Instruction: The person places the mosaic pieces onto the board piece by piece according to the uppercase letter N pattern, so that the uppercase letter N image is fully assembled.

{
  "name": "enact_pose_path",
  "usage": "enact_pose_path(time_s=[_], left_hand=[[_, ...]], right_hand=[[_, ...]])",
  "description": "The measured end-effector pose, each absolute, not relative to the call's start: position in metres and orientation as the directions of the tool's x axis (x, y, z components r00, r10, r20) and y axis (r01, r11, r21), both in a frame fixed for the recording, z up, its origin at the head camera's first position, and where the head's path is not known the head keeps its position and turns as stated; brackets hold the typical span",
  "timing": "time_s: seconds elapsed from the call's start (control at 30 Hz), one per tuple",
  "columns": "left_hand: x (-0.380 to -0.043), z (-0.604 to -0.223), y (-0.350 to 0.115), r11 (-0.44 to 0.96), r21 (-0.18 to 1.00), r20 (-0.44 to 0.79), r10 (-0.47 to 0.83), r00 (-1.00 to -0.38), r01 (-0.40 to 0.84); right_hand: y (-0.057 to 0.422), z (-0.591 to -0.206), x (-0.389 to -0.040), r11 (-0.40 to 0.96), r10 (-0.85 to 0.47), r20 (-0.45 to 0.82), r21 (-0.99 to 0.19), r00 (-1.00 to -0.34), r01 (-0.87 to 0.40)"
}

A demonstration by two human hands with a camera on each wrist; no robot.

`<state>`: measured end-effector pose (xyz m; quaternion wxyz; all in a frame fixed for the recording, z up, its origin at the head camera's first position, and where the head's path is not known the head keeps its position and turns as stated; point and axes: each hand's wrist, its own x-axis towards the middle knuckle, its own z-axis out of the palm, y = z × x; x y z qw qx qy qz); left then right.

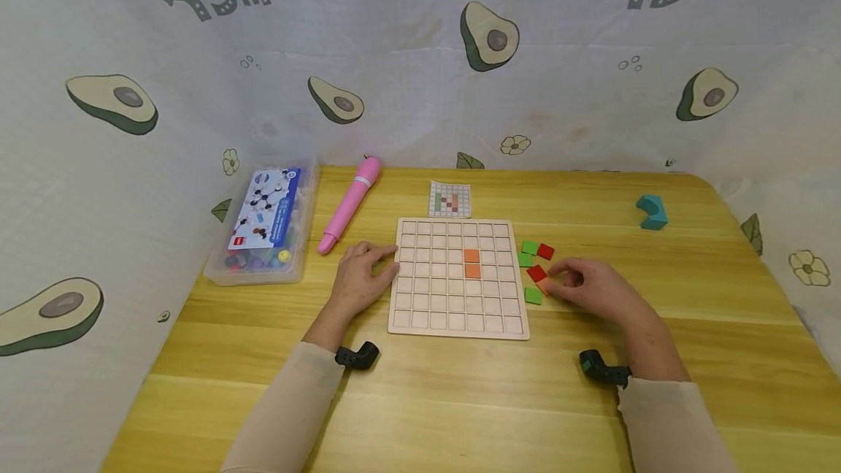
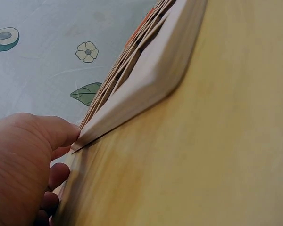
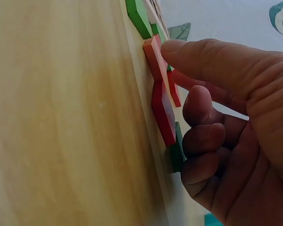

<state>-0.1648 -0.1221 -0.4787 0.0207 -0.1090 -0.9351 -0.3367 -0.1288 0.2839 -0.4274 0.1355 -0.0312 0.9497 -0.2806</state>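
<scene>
A wooden grid board [image 1: 420,301] lies flat on the table, with two orange tiles [image 1: 471,263] stacked in one column of its squares. My left hand [image 1: 358,279] rests at the board's left edge, thumb and forefinger touching the rim. In the left wrist view, the thumb meets the board's side [image 2: 146,80]. Right of the board, my right hand [image 1: 594,289] has thumb and forefinger at a loose orange tile [image 3: 154,59], seemingly pinching it at the tabletop. That tile touches a red tile [image 1: 536,274]. Green tiles [image 1: 533,295] and another red tile [image 1: 546,252] lie close by.
A small printed grid card [image 1: 450,200] lies behind the board. To the left are a pink pen-shaped object [image 1: 350,206] and a clear plastic box [image 1: 217,268] with coloured pieces. A teal arch-shaped block [image 1: 653,212] stands at the back right. Printed curtains [image 1: 407,35] surround the table.
</scene>
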Motion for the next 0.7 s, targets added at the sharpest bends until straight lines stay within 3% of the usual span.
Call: enact_pose_path(time_s=[0.7], left_hand=[[-0.1647, -0.4799, -0.1221, 0.746, 0.621, 0.139, 0.196, -0.971, 0.240]], right_hand=[[0.2860, -0.4322, -0.1269, 0.835, -0.141, -0.300, -0.548, -0.943, 0.049]])
